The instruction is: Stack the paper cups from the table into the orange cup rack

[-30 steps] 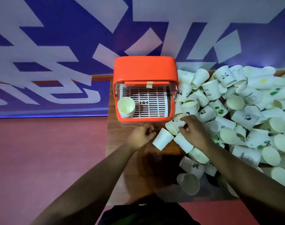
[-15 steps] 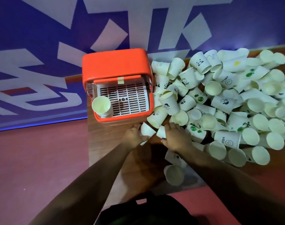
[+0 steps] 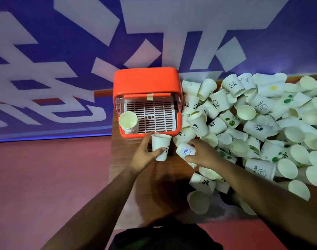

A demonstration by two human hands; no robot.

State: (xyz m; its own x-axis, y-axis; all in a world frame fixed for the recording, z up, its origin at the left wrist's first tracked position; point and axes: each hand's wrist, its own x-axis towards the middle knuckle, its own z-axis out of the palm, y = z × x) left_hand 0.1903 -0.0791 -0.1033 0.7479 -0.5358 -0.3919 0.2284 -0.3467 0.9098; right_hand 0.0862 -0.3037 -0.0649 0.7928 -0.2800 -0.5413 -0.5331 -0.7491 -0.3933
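Note:
The orange cup rack (image 3: pixel 146 82) stands at the table's far left, its white slotted tray facing me. A short stack of paper cups (image 3: pixel 128 121) sits in the rack's left corner. My left hand (image 3: pixel 145 155) grips one upright white paper cup (image 3: pixel 160 146) just in front of the rack. My right hand (image 3: pixel 203 153) is closed on a cup with a blue print (image 3: pixel 185 151), lying on its side at the pile's edge. A big heap of paper cups (image 3: pixel 253 127) covers the table to the right.
The wooden table (image 3: pixel 154 177) has bare surface between my forearms; its left edge runs just left of the rack. Red floor lies to the left. A purple and white wall stands behind. A dark bag (image 3: pixel 164 237) sits at the bottom.
My left hand has lifted a cup from lying on the table to upright in front of the rack. My right hand has taken hold of a blue-printed cup. The camera view has shifted.

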